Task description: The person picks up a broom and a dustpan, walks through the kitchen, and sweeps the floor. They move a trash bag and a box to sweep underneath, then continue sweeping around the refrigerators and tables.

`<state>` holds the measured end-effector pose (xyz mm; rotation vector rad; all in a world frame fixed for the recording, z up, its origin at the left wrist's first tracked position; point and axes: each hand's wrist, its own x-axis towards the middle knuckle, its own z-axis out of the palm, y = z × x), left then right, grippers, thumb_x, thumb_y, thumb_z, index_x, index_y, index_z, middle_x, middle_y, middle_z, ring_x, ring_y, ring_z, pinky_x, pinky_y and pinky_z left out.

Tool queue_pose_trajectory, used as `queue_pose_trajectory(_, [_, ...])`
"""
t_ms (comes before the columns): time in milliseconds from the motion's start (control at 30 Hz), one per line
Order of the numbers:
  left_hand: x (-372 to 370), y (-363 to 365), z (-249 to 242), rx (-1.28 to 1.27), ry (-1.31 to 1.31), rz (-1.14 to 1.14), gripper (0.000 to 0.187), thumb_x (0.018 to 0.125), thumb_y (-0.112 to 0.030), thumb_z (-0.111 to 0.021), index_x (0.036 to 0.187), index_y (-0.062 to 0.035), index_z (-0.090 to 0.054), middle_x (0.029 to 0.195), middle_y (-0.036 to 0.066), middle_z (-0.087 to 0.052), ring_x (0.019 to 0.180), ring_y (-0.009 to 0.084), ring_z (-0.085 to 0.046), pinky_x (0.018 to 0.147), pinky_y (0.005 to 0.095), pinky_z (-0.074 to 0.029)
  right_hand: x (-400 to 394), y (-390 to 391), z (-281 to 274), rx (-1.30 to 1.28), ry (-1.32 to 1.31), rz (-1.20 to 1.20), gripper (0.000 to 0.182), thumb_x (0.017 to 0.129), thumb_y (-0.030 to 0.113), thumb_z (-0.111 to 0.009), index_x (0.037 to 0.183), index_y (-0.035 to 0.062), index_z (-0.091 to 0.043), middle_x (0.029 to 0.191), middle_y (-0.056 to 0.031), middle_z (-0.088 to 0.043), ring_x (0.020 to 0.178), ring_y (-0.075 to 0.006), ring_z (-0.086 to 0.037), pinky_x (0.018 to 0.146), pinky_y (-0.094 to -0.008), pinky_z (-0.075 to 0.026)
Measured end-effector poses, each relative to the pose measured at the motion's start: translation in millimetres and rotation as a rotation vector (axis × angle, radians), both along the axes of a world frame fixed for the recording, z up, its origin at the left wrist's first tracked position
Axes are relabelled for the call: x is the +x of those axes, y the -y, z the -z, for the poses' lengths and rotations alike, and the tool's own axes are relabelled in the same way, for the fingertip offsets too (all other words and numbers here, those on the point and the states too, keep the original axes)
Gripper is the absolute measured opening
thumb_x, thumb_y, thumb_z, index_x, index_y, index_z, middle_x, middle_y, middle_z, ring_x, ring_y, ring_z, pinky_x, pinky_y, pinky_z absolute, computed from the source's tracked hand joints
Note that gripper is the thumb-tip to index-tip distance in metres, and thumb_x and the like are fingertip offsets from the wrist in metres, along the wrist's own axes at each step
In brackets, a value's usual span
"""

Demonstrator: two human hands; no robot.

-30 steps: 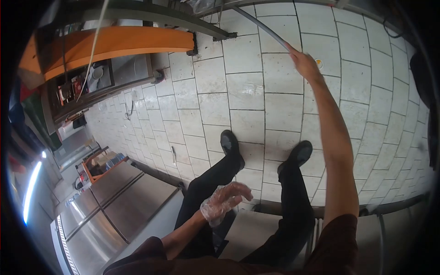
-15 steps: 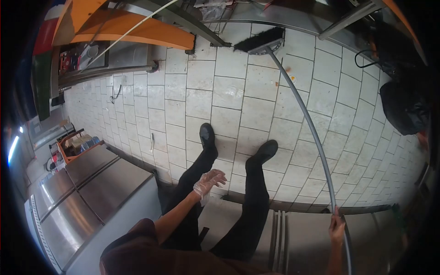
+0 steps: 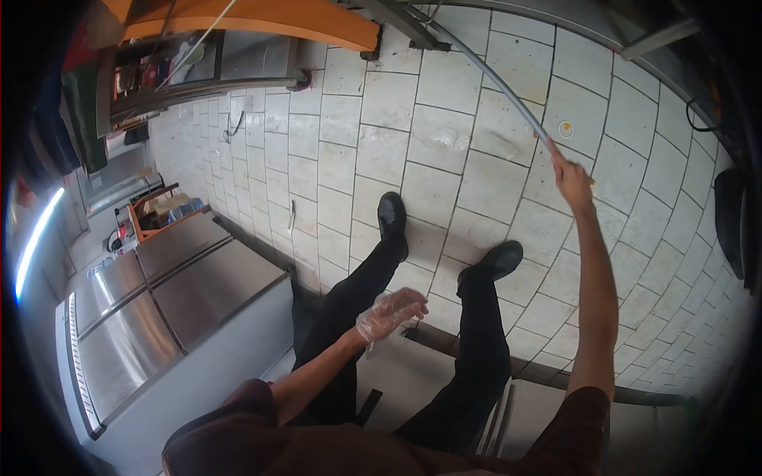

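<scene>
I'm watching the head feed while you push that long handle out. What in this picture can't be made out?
- Head view: the far end of the broom handle runs under the steel counter edge, so its head is hidden.
- The small round spot on the tile is too small to identify.
- The right hand shows its back; the grip is unclear.
- The gloved left hand hangs free.
</scene>
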<state>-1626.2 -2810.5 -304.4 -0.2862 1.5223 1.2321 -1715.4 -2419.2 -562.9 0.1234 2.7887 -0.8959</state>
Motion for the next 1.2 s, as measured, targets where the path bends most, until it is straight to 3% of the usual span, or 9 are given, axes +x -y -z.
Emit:
queue_pose_trajectory(333, [66.7,26.9,22.6,-0.03,0.135,-0.327,0.041,0.089,-0.036,-0.055,0.112,-0.0016,-0.051,0.099,0.01,-0.06,0.086,0.0196,-0.059,0.074,0.0299,-0.046,116.3,-144.8,-151.2,0.184,0.336,0.023,0.05,0.092,0.014,-0.047,0.139,0.0265,-0.033,0.058,-0.0205,-0.043,0.046,-0.0312,-0.044,0.048,-0.038,-0.04])
queue_pose_trajectory(633, [46.3,21.8,20.8,-0.057,0.018,-0.454,0.029,0.091,-0.031,-0.053,0.102,-0.0037,-0.055,0.088,0.007,-0.062,0.077,0.0153,-0.061,0.066,0.0289,-0.047,279.4,-148.0,-336.7,0.011,0.252,0.191,0.036,0.092,0.007,-0.043,0.127,-0.0001,-0.046,0.064,-0.0215,-0.05,0.054,-0.0099,-0.041,0.048,-0.03,-0.038])
queue_pose_trajectory(700, [7.3,23.4,32.0,-0.098,-0.252,-0.347,0.026,0.093,-0.026,-0.051,0.098,-0.0008,-0.056,0.083,0.006,-0.062,0.074,0.015,-0.06,0.065,0.0272,-0.05,277.6,-120.7,-358.4,0.152,0.728,0.367,0.036,0.093,0.007,-0.042,0.128,-0.001,-0.045,0.081,-0.0268,-0.058,0.06,-0.0126,-0.047,0.056,-0.0296,-0.042])
queue_pose_trajectory(800, [-88.6,40.8,111.8,-0.249,-0.402,0.06,0.034,0.086,-0.023,-0.056,0.113,-0.0037,-0.052,0.115,0.015,-0.054,0.11,0.0241,-0.051,0.092,0.0358,-0.041,276.4,-95.8,-301.2,0.089,0.446,0.359,0.037,0.095,0.011,-0.041,0.13,0.0033,-0.044,0.075,-0.0227,-0.057,0.058,-0.0093,-0.037,0.049,-0.0275,-0.036])
queue_pose_trajectory(867, [-184.1,35.4,180.1,-0.325,-1.091,0.245,0.027,0.085,-0.016,-0.057,0.109,-0.0057,-0.053,0.11,0.017,-0.056,0.104,0.0312,-0.054,0.082,0.0376,-0.047,277.7,-70.3,-249.4,0.061,0.348,0.394,0.038,0.093,0.005,-0.041,0.13,0.0001,-0.043,0.075,-0.0252,-0.055,0.058,-0.0167,-0.042,0.054,-0.0292,-0.041])
queue_pose_trajectory(967, [-331.7,49.9,321.3,-0.644,-1.41,0.46,0.062,0.081,-0.027,-0.06,0.134,-0.0118,-0.032,0.135,0.018,-0.036,0.12,0.0362,-0.041,0.094,0.0461,-0.04,296.4,-11.4,-184.4,0.023,0.48,0.498,0.04,0.094,0.011,-0.041,0.132,0.0016,-0.04,0.074,-0.0197,-0.054,0.056,-0.0131,-0.038,0.05,-0.0267,-0.037])
queue_pose_trajectory(1000, [-376.0,32.9,327.1,-0.912,-1.155,0.567,0.077,0.078,-0.031,-0.062,0.141,-0.0159,-0.02,0.145,0.016,-0.021,0.127,0.0375,-0.032,0.097,0.0481,-0.038,305.9,6.0,-158.8,-0.022,0.418,0.521,0.04,0.095,0.016,-0.042,0.133,0.0018,-0.04,0.086,-0.023,-0.061,0.058,-0.0116,-0.038,0.052,-0.0248,-0.037])
queue_pose_trajectory(1067, [-444.3,32.1,378.8,-1.035,-1.366,0.624,0.084,0.079,-0.032,-0.061,0.145,-0.0193,-0.01,0.15,0.016,-0.008,0.126,0.0394,-0.035,0.095,0.0464,-0.04,329.7,37.6,-118.5,-0.079,0.451,0.601,0.042,0.093,0.01,-0.044,0.133,-0.0022,-0.039,0.06,-0.0106,-0.047,0.053,-0.0104,-0.041,0.047,-0.0258,-0.038])
queue_pose_trajectory(1200, [-477.0,41.2,469.7,-0.859,-1.15,0.315,0.076,0.082,-0.029,-0.059,0.143,-0.0122,-0.016,0.137,0.022,-0.034,0.112,0.038,-0.05,0.09,0.0421,-0.045,345.2,101.3,-98.3,-0.184,0.587,0.77,0.041,0.093,0.01,-0.044,0.132,-0.0015,-0.04,0.063,-0.0102,-0.049,0.055,-0.0101,-0.043,0.049,-0.0263,-0.04])
